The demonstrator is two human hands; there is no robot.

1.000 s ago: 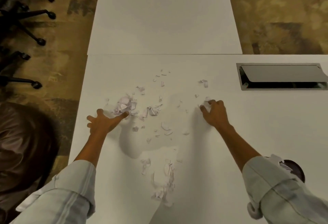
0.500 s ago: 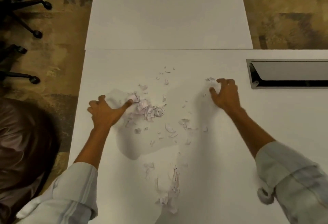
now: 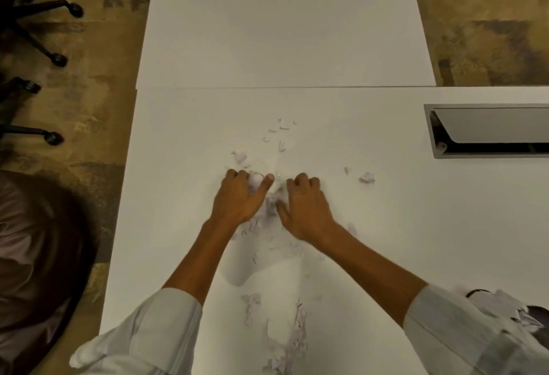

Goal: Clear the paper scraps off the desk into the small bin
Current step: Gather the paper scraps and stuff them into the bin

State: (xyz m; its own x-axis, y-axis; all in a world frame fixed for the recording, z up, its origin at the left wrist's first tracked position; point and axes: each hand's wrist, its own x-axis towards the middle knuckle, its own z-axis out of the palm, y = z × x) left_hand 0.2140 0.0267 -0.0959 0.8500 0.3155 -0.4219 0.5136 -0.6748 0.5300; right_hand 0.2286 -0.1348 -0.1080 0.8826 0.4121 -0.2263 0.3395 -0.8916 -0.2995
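Two hands, left hand [image 3: 240,199] and right hand [image 3: 306,208], fingers curled around one paper scrap pile [image 3: 269,196]

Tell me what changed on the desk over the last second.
Both hands swept inward: the left hand and right hand now nearly meet, bunching the middle scraps between them. The crumpled scrap at the right was left behind. The far scraps and the near pile lie unmoved.

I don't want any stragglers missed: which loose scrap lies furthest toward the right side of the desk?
The crumpled scrap, alone to the right of the right hand, nearest the cable hatch; other scraps cluster centrally.
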